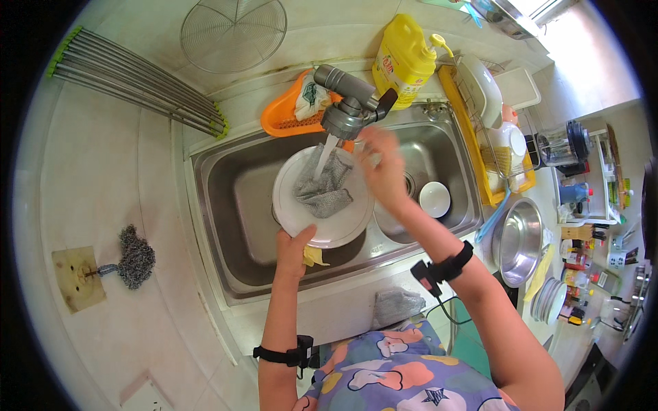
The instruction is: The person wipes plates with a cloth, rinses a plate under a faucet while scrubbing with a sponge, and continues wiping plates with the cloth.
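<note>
A white plate (288, 205) with a grey mesh dishcloth (329, 190) on it lies under the running faucet (342, 120), over the left basin of a steel double sink (247, 205). My left hand (294, 249) grips the plate's near edge, thumb on the rim; a bit of yellow cloth (313, 256) shows beneath. My right hand (383, 164), blurred, is raised just right of the faucet and plate; whether it holds anything is unclear. A white bowl (435, 199) sits in the right basin.
Behind the sink stand an orange strainer basket (275, 115) and a yellow detergent jug (403, 61). To the right are a dish rack (488, 149), a steel basin (519, 241) and stacked plates (549, 300). Another grey cloth (397, 307) lies on the front counter edge.
</note>
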A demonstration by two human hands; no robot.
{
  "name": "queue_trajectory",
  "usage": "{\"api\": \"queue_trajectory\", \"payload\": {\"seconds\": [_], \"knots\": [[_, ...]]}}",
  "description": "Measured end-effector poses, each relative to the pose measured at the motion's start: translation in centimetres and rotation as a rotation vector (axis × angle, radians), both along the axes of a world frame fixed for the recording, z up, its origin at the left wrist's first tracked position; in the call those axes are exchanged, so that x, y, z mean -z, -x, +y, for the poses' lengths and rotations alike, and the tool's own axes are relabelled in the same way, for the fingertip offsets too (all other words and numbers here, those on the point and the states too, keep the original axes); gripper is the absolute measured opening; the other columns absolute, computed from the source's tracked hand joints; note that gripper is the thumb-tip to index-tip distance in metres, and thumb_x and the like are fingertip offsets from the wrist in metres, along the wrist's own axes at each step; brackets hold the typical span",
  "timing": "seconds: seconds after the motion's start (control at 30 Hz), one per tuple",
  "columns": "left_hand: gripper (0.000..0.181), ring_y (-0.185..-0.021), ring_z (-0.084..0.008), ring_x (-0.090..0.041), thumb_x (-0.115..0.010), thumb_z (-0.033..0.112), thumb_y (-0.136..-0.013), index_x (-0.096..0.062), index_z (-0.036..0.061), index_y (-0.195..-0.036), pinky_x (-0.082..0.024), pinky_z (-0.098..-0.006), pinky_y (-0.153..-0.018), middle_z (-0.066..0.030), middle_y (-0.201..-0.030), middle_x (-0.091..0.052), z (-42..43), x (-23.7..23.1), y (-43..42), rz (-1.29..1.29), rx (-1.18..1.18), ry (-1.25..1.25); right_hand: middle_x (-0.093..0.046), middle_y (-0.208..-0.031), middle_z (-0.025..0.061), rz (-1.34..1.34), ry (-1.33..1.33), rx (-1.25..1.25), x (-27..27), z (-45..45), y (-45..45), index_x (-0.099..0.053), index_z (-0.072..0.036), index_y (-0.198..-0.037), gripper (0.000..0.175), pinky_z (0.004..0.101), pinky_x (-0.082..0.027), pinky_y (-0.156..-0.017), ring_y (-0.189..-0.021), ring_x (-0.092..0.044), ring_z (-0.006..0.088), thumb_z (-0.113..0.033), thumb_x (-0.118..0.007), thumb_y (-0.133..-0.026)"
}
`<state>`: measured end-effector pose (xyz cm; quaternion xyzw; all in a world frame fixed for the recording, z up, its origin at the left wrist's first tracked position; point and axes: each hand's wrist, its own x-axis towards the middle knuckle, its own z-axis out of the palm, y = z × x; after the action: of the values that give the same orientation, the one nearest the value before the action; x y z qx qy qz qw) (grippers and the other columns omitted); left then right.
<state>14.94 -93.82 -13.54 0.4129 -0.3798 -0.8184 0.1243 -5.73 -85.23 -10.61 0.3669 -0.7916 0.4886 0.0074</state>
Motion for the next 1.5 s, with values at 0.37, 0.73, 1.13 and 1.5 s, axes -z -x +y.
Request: {"api": "queue_trajectory", "payload": {"seconds": [0.37,0.73,1.13,1.5], "knots": [[0.032,-0.083,-0.0193,-0.063,-0.065,0.003,-0.076,-0.056,-0.0048,-0.105,-0.052,-0.0304,-0.072,-0.0114,-0.096,-0.063,2.2,0.9,0.6,0.037,0.024,-0.032,-0.042,-0.136,0.0133,-0.582,0.088,0.009,2.7,1.1,10.3,-0.027,-0.002,-0.14,0.076,0.0335,-0.027,-0.105,-0.129,-0.036,0.0244,0.001,-0.061,-0.072],[0.032,-0.086,-0.0178,-0.062,-0.061,0.0,-0.077,-0.056,-0.006,-0.108,-0.05,-0.0297,-0.074,-0.0116,-0.099,-0.062,6.5,-1.2,2.8,0.071,0.05,-0.088,-0.059,-0.099,0.0095,-0.069,-0.183,-0.328,0.6,6.6,-3.6,-0.071,-0.009,-0.09,0.025,0.0334,-0.048,-0.08,-0.096,-0.057,0.0255,0.001,-0.068,-0.068],[0.032,-0.083,-0.0193,-0.063,-0.063,0.0,-0.076,-0.056,-0.0073,-0.107,-0.051,-0.03,-0.074,-0.0127,-0.099,-0.063,9.8,-1.7,4.3,0.06,0.056,-0.097,-0.057,-0.091,0.0082,0.15,-0.256,-0.427,-0.6,11.5,-1.8,-0.069,-0.01,-0.095,0.03,0.0367,-0.049,-0.076,-0.09,-0.056,0.0278,0.0,-0.056,-0.07],[0.032,-0.085,-0.0175,-0.062,-0.062,0.0,-0.077,-0.057,-0.0079,-0.108,-0.05,-0.0292,-0.074,-0.0121,-0.1,-0.063,11.3,-3.1,5.1,0.033,0.118,0.021,-0.056,-0.097,0.0098,0.185,-0.204,-0.328,-0.5,12.7,-2.0,-0.067,-0.01,-0.104,0.037,0.0349,-0.048,-0.076,-0.094,-0.053,0.0286,0.0,-0.056,-0.069]]}}
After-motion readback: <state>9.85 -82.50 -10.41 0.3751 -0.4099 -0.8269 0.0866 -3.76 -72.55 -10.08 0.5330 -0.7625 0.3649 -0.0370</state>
